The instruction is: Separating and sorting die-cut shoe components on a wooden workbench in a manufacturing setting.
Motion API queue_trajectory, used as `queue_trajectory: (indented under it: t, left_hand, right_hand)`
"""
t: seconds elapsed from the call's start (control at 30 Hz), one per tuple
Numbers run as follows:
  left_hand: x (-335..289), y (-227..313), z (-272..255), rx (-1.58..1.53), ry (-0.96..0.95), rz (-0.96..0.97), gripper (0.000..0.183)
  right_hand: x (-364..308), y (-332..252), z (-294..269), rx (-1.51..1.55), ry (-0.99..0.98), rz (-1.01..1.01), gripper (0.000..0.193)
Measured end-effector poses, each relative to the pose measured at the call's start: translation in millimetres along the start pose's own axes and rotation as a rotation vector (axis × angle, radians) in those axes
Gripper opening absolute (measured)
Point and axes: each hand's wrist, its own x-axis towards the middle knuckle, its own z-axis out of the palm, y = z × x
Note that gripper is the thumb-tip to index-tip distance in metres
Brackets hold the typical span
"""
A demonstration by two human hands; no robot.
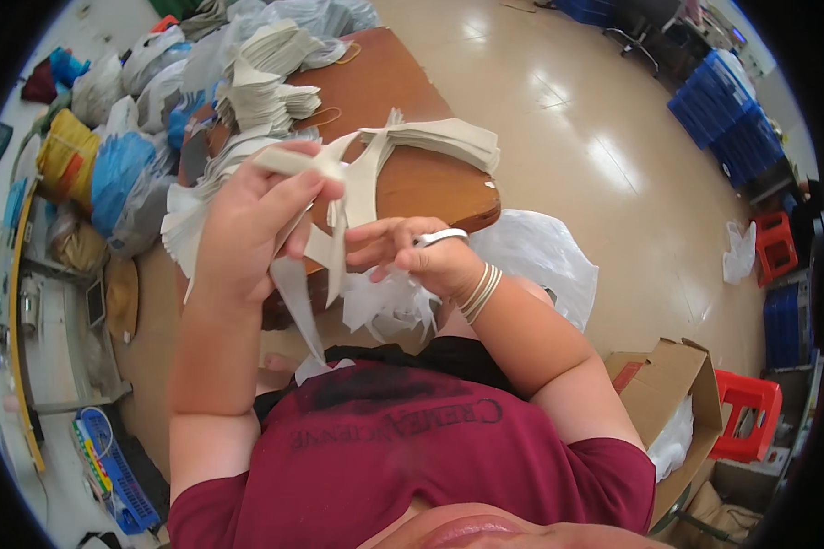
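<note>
While handling the narrow, bent, off-white strip of cloth-like material [336,261], probably best to pinch near the edge, pull slowly, and keep the hanging translucent, white ribbon [297,297] from twisting. In the head view, to be found in front of the chest, above the near end of the brown wooden desk [389,82], near the fanned stack of flat, off-white pieces [449,139]. Pinched by the left hand [261,215], between thumb and bent fingers, with forearm pointing away from the body. At the other side, with the right hand [426,256], slanted forearm and half-bent fingers, very near the strip; cannot tell whether gripping it.
</note>
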Motion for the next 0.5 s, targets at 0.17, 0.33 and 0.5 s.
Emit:
queue_trajectory:
  t: [0.17,0.33,0.5]
  left_hand:
    - [20.2,-16.7,3.1,-0.232,-0.157,-0.103,0.031]
    - [29.6,-18.9,10.8,-0.254,-0.174,-0.102,0.030]
    - [42.0,-25.5,12.8,-0.272,-0.146,-0.169,0.028]
  right_hand:
    - [0.3,1.3,-5.8,-0.031,0.364,0.106,0.031]
    - [-4.3,-2.4,-16.6,0.085,0.372,-0.003,0.025]
    - [-4.2,-20.1,-18.9,0.040,0.602,-0.099,0.025]
